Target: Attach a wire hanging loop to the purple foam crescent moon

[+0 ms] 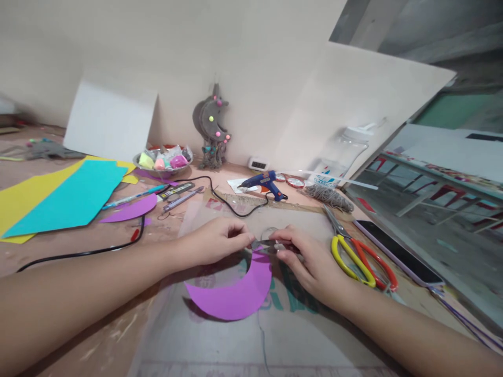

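Note:
A purple paper crescent (236,298) is over the plastic-covered work surface, one horn pointing up between my hands. My left hand (228,241) is closed, thumb and fingertips pinching at that upper tip. Across from it, my right hand (301,256) is closed with bent fingers on dark grey strands that look like yarn (268,246), crossing the tip. Their exact lie is blurred and partly covered by the fingers. A thin grey strand (262,335) trails below the crescent.
Scissors (349,256) and a phone (401,251) lie right, below a yarn bundle (330,197). Behind are a blue glue gun (267,183), a bottle (341,157), a grey moon ornament (212,123) and a clay bowl (163,165). Coloured sheets (70,199) and a black cord (86,255) lie left.

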Tool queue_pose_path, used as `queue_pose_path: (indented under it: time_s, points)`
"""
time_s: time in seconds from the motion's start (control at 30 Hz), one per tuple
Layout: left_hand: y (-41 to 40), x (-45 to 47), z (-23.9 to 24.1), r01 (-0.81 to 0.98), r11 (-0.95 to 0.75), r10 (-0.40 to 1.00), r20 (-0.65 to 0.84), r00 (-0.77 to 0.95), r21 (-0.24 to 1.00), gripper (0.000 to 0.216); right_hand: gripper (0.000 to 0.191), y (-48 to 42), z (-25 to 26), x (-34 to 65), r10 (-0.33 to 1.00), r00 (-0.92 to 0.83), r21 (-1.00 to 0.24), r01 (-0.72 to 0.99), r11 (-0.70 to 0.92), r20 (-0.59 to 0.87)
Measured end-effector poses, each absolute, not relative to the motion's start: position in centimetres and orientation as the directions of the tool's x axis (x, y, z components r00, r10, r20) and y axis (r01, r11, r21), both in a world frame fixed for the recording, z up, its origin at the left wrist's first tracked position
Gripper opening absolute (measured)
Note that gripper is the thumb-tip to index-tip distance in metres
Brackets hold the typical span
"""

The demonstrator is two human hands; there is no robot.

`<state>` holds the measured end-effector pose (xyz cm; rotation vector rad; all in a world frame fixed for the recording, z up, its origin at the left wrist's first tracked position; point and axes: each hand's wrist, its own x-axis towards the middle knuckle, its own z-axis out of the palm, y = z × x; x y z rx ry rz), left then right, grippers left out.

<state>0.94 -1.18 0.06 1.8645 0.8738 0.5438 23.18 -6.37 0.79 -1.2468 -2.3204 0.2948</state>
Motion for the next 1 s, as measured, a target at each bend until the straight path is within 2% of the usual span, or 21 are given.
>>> queue_pose_path:
  time_s: [0.13,0.47,1.0]
  points:
    - [-1.2,1.0,0.4,0.324,-0.318,0.759,0.034,0.650,0.891,0.025,0.022,-6.5,1.0,22.8,0.793,-0.525,-0.312,0.732,0.606,0.309]
    - [-1.7,1.2,1.0,0.350,-0.239,0.786,-0.031,0.617,0.906,0.024,0.018,-6.3,0.7,22.9,0.732,-0.570,-0.116,0.754,0.646,0.375]
    - [-1.4,1.1,0.6,0.362,-0.294,0.783,0.006,0.622,0.884,0.025,0.018,-6.5,1.0,22.2,0.737,-0.580,-0.053,0.772,0.633,0.347]
